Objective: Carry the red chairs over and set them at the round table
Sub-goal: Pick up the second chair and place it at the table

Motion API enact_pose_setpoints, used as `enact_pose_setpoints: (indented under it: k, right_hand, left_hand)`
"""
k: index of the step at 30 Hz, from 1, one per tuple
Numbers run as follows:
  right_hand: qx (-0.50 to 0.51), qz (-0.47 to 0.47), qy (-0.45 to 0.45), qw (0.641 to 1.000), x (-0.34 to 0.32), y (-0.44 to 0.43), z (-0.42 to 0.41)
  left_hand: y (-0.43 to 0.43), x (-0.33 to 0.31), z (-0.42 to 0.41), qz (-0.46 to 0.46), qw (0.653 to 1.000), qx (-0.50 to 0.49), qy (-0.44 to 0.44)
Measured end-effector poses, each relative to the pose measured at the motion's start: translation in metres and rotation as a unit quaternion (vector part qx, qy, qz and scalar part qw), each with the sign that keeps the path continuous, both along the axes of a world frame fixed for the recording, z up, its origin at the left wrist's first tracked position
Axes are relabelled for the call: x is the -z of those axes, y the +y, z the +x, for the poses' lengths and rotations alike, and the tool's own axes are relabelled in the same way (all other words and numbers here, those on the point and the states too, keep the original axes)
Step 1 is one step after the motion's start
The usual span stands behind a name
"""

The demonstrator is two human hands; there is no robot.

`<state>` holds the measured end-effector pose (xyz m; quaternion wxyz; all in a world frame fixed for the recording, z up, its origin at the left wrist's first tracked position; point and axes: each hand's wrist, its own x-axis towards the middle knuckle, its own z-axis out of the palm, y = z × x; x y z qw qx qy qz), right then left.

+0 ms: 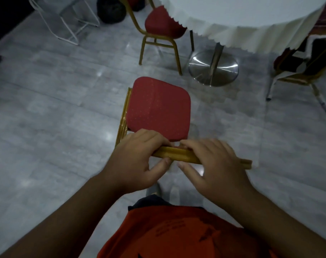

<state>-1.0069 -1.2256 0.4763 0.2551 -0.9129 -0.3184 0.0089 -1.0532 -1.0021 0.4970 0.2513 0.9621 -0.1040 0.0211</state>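
A red chair (159,107) with a gold frame is right in front of me, its seat pointing toward the round table (251,13), which wears a white scalloped cloth at the top right. My left hand (139,159) and my right hand (212,164) both grip the gold top rail of its backrest, side by side. Another red chair (163,25) stands tucked at the table's left edge, its seat partly under the cloth. A third chair (300,66) with dark red fabric sits at the table's right, mostly hidden by the cloth.
The table's steel pedestal base (213,68) rests on the grey marble floor between the chairs. White wire-frame chairs (69,21) and a black bag (111,10) are at the far left. Open floor (56,108) lies to my left.
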Motion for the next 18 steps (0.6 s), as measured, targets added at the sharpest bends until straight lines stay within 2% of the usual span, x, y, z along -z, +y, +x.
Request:
enact_pose_setpoints:
  k: [4, 7, 11, 15, 18]
  right_hand:
    - [0.045, -0.031, 0.093, 0.994, 0.022, -0.012, 0.005]
    - [0.023, -0.007, 0.147, 0.989, 0.035, 0.006, 0.004]
    - [-0.019, 0.004, 0.104, 0.994, 0.037, 0.046, 0.016]
    - [-0.013, -0.027, 0.035, 0.999, 0.033, 0.068, 0.041]
    - [-0.005, -0.053, 0.023, 0.998, 0.030, 0.070, 0.056]
  left_hand:
    - [0.006, 0.004, -0.011, 0.121, 0.990, -0.054, -0.039]
    - [0.019, 0.014, -0.013, 0.154, 0.981, -0.071, -0.098]
    - [0.060, 0.028, -0.009, 0.153, 0.971, -0.067, -0.173]
    - [0.079, 0.047, 0.006, 0.100, 0.973, -0.099, -0.183]
    - [0.081, 0.060, 0.021, 0.069, 0.975, -0.102, -0.183]
